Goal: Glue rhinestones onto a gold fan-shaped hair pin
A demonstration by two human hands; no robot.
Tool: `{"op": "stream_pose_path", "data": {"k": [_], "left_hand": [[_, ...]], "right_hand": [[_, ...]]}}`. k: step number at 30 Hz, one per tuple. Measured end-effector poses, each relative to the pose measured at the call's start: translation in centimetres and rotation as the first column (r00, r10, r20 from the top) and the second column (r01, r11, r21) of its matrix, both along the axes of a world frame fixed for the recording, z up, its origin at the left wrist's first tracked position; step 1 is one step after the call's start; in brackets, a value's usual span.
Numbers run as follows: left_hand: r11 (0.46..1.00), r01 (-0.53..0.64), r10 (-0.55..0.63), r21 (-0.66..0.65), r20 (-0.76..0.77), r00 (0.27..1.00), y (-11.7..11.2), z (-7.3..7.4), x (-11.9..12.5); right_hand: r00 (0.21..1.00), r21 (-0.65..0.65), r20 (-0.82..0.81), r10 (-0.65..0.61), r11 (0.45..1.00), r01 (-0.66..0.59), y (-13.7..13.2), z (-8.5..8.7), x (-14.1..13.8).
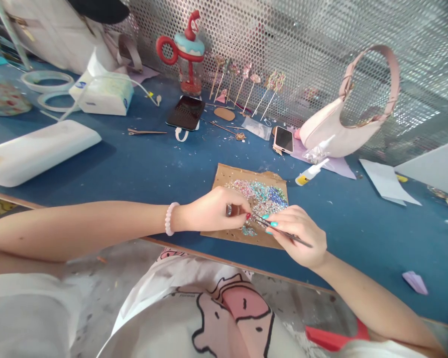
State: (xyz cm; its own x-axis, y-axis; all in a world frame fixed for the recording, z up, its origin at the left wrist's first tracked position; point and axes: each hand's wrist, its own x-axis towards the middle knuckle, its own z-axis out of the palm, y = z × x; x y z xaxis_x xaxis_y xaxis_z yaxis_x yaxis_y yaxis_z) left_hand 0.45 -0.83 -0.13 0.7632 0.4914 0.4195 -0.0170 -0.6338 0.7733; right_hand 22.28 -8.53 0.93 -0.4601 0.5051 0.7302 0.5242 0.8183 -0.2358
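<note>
My left hand (pixel 214 209) is closed in a pinch over a piece of cardboard (pixel 224 174). What its fingertips hold is too small to make out. A shiny grey thing, perhaps a ring, shows at its fingers. My right hand (pixel 304 233) grips dark tweezers (pixel 294 238), whose tips point left and reach the left fingertips. Beneath both hands, many tiny glittering rhinestones (pixel 259 191) lie spread on the cardboard in pink, turquoise, blue and clear patches. The hands cover part of them.
A glue bottle (pixel 309 175) lies right of the cardboard. Behind are two phones (pixel 186 113), decorated sticks (pixel 252 87), a red-handled cup (pixel 189 59) and a pink handbag (pixel 328 124). Tissues (pixel 104 94) and a long white case (pixel 41 151) occupy the left. A perforated metal panel (pixel 298 40) backs the table.
</note>
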Motion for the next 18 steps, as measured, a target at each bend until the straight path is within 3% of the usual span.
{"op": "stream_pose_path", "data": {"k": [9,18], "left_hand": [[1.0,0.011,-0.011,-0.014,0.01,1.0,-0.09,0.08,0.05],[1.0,0.001,-0.001,-0.011,0.013,1.0,0.16,-0.15,-0.07]], "right_hand": [[0.995,0.087,0.101,0.0,0.996,-0.008,-0.35,0.08,0.06],[0.997,0.05,0.077,-0.017,0.999,0.013,-0.43,0.08,0.38]]}}
